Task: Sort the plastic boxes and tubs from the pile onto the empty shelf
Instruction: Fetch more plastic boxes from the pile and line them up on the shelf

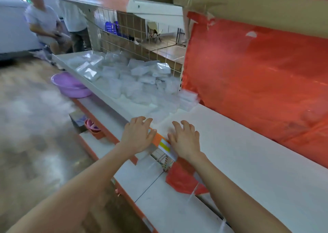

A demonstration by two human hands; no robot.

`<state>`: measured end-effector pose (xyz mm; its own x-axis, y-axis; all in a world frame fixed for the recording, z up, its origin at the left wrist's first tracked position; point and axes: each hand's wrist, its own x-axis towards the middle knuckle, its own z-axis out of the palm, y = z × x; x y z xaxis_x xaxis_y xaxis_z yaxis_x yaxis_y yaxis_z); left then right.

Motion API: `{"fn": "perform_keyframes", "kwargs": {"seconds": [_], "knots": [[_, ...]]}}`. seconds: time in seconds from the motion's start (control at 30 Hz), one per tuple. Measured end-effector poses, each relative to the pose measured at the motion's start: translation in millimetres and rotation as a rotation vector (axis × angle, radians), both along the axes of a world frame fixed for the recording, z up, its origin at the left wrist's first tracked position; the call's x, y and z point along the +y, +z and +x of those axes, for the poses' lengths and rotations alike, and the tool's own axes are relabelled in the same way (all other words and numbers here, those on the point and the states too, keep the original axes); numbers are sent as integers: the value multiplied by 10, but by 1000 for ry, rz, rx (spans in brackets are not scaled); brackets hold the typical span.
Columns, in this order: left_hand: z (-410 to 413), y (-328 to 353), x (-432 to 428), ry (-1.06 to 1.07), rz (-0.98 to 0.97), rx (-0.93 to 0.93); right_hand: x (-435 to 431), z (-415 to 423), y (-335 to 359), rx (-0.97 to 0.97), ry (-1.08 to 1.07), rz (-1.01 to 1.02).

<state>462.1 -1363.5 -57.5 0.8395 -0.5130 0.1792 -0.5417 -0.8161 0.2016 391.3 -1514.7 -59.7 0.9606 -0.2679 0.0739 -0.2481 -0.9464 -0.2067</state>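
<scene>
The shelf [248, 153] is a white board along the red backing [257, 73]. The pile [138, 80] of clear boxes lies on the adjoining board, beyond the hands. The left hand [137, 137] and right hand [185, 140] are over the shelf's front edge, each grip spread and holding nothing.

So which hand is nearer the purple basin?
Left. The left hand is at the shelf edge, right of the purple basin; the right hand lies farther right.

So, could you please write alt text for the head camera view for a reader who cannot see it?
A person's left hand and right hand, open and empty, reach toward a pile of clear plastic boxes, beside a largely bare white shelf backed by red sheeting. A purple basin sits lower at left.
</scene>
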Motion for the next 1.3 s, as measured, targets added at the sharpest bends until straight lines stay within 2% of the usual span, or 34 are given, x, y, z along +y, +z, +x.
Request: {"fn": "perform_keyframes", "kwargs": {"seconds": [0.37, 0.57, 0.73, 1.1, 1.3], "knots": [[477, -152, -100, -60, -71, 32, -19, 455, -57, 44, -61, 39], [768, -166, -389, -49, 52, 68, -264, 835, 44, 2, -64, 78], [966, -190, -607, -70, 72, 96, -465, 1173, 108, -55, -72, 104], [1345, -116, -640, -100, -156, 66, -575, 1444, -31, -72, -29, 166], [1469, -74, -660, -158, -329, 159, -604, 1444, -44, -171, -161, 256]]}}
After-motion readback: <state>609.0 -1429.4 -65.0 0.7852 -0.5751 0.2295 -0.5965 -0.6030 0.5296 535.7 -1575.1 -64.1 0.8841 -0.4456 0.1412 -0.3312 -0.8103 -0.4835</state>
